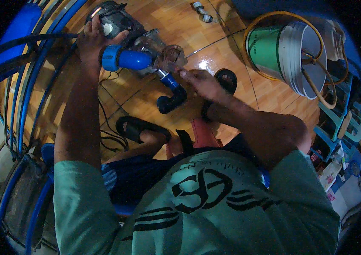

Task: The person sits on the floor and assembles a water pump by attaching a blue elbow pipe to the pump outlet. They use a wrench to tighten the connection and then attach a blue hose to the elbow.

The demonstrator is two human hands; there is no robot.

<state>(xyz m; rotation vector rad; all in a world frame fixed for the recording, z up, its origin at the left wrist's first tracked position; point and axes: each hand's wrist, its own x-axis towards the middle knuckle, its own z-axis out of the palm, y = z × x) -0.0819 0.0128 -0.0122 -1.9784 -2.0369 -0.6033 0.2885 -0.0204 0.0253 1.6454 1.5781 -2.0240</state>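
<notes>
A dark, grimy water pump (125, 26) stands on the floor ahead of me, its metal body partly in shadow. My left hand (96, 41) grips the pump's rounded motor end, thumb and fingers spread around it. A thick blue pipe fitting (133, 60) with a ribbed collar extends along the pump's near side. Below it hangs a blue and black elbow pipe (172, 91). My right hand (199, 80) is at the pump's round brown front end (174, 55), fingers curled together; what they hold there is too dark to make out.
A white and green bucket (269, 51) lies tilted at the right, with a yellow-brown hose (291, 13) looped around it. Small white fittings (203, 12) rest on the tiles beyond. Blue and black metal bars (27, 85) curve along the left. A dark cable (114, 138) lies near my sandalled foot (140, 129).
</notes>
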